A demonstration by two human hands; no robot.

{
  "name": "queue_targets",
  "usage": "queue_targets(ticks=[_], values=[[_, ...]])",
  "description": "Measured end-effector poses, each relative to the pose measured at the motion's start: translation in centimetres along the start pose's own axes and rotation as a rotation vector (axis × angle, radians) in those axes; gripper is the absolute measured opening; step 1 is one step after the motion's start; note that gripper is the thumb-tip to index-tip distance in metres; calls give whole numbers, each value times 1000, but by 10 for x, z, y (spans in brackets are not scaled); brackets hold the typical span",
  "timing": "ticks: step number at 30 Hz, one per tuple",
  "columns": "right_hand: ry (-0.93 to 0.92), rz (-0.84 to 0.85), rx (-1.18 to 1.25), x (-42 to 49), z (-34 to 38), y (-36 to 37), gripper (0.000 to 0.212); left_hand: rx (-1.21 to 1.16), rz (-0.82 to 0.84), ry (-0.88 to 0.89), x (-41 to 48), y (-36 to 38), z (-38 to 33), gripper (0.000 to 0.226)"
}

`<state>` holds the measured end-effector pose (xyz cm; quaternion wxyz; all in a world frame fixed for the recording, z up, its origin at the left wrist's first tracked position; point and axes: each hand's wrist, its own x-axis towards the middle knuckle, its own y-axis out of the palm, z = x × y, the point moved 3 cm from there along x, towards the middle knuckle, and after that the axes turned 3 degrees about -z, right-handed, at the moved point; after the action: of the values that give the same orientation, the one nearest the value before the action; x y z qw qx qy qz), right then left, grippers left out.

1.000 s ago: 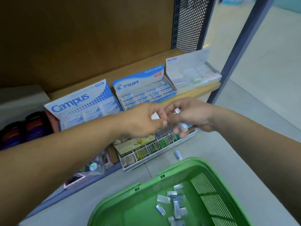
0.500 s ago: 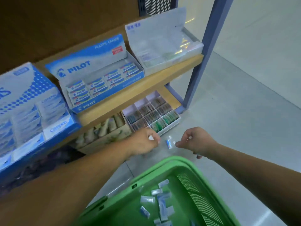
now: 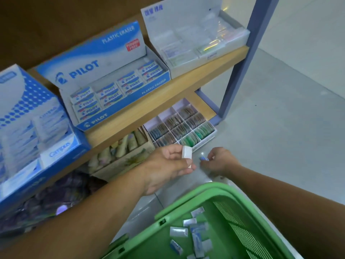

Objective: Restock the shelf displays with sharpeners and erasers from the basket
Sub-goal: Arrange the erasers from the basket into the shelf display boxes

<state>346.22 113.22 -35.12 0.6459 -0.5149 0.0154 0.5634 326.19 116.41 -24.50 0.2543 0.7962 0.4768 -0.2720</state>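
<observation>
Wrapped erasers [image 3: 197,242] are scattered inside the green basket [image 3: 205,187]. Just beyond its far rim, a white eraser [image 3: 186,155] is gripped between the left hand's [image 3: 168,167] thumb and curled fingers. Beside it, a small blue-and-white item [image 3: 204,158] is pinched by the right hand [image 3: 222,161].

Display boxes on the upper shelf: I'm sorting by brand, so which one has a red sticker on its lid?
The PILOT eraser box in the middle; the Campus box and white box flanking it show none.
</observation>
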Motion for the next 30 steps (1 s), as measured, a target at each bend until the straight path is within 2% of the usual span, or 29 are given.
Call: queue_targets(ticks=[4, 9, 12, 16, 20, 24, 30], values=[[-75, 22, 282, -30, 9, -36, 32, 13, 64, 45, -25, 3, -21, 44], [-327, 98, 359, -107, 58, -113, 33, 201, 170, 89, -82, 19, -57, 22], [-455, 90, 353, -156, 92, -151, 26, 327, 144, 179, -126, 21, -85, 19], [-603, 27, 381, -209, 146, -182, 14, 448, -59, 319, -173, -6, -126, 38], [-766, -76, 278, -225, 214, -187, 10, 367, -243, 316, -195, -55, -151, 53], [-805, -99, 101, -202, 275, -165, 13, 279, -407, 332, -203, -94, -159, 34], [-766, -126, -139, -150, 314, -133, 14, 264, -616, 427, -194, -127, -162, 8]])
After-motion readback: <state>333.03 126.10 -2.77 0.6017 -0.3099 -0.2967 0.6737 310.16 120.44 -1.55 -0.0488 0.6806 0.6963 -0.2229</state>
